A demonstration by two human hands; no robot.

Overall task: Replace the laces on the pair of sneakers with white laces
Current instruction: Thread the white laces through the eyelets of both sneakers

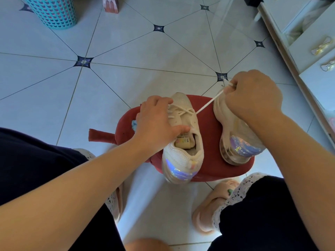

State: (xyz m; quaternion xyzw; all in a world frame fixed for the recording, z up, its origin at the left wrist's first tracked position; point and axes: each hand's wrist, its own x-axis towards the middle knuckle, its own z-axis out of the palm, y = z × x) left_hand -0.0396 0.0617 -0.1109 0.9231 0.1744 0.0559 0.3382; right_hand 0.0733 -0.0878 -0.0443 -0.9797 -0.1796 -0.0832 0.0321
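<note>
**White lace pulled taut between 2 hands**

2 pale sneakers sit on a red cushion (210,140) on the tiled floor (126,51), both heels toward the person. The left sneaker (183,154) stands upright with its opening facing up, a printed label showing inside and an iridescent patch on its heel. A white lace (206,105) crosses its upper eyelets and runs in a straight, tight line up to the right.

The left hand (155,120) clamps on this sneaker's upper, its fingers curled over the lacing and its thumb lying across the tongue. The right hand (253,95) is closed around the far end of the white lace, pinching it above the toe of the right sneaker (237,142), which lies tilted under the forearm with its thick sole turned toward the other shoe.

The person wears dark trousers and pink slippers (206,212). A teal perforated basket (52,11) stands at the upper left, and white drawers (319,73) with gold bow handles line the right edge.
</note>
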